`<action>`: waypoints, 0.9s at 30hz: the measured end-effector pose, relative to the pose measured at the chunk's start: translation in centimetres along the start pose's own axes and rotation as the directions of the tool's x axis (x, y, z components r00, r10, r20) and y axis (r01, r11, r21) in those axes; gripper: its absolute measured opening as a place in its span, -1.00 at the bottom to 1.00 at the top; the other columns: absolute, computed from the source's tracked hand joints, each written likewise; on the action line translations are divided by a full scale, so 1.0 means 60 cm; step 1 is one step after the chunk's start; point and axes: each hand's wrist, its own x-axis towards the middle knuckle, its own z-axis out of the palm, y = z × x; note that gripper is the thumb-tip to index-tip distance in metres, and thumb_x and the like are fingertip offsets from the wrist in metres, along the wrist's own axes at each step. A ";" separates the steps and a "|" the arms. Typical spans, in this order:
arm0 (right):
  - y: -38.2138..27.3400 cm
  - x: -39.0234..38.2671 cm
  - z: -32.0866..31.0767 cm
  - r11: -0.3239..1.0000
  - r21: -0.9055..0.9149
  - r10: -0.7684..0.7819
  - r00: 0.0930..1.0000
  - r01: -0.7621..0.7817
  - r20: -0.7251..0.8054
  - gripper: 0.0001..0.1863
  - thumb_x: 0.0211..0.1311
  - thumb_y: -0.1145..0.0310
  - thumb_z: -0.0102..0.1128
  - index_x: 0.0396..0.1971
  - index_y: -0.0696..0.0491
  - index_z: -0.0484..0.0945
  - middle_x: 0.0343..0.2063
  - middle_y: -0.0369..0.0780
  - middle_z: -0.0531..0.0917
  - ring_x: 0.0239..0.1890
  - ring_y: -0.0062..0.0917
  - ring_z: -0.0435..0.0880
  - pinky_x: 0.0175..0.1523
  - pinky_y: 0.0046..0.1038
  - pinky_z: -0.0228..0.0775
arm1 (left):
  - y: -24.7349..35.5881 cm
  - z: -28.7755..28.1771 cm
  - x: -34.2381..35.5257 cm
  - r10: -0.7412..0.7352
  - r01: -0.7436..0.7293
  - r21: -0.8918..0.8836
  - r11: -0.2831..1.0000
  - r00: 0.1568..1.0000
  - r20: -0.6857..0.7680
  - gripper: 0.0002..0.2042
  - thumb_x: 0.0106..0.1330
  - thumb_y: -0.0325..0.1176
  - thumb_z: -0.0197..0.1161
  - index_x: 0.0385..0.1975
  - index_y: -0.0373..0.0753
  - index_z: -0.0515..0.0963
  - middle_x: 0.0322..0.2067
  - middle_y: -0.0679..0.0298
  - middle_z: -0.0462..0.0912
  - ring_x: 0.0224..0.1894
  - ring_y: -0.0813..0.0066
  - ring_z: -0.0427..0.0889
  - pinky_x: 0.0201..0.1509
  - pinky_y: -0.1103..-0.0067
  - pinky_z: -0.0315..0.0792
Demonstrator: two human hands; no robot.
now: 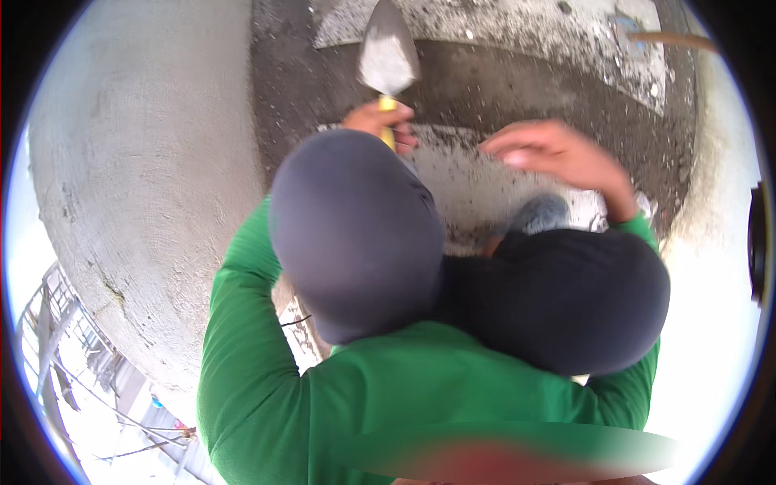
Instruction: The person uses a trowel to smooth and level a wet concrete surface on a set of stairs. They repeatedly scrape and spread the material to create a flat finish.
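My left hand is closed on the yellow handle of a trowel, whose pointed metal blade, pale with cement, points away from me over the dark, gritty concrete. Part of that hand is hidden behind my dark-trousered knee. My right hand hovers to the right of the trowel, slightly blurred, with fingers stretched out and nothing visible in it. Beneath it lies a pale strip of the floor, speckled with debris, and my grey shoe shows by my right knee.
A rough rendered grey wall runs along my left, with metal bars beyond it at the lower left. At the upper right, a bluish tool with a long wooden handle rests on a pale, speckled strip. A bright pale surface borders the right side.
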 end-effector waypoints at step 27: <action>-0.238 -0.229 0.177 0.838 -0.541 -0.085 0.996 0.069 -0.005 -0.43 0.22 0.08 0.53 0.10 0.18 0.71 0.04 -0.08 0.77 -0.05 -0.18 0.74 0.19 -0.14 0.56 | 0.053 -0.146 0.090 0.466 -0.215 0.961 -0.177 0.841 0.274 -0.48 0.70 0.24 -0.06 0.19 -0.07 0.60 -0.33 -0.13 0.80 -0.15 -0.22 0.81 -0.03 -0.01 0.64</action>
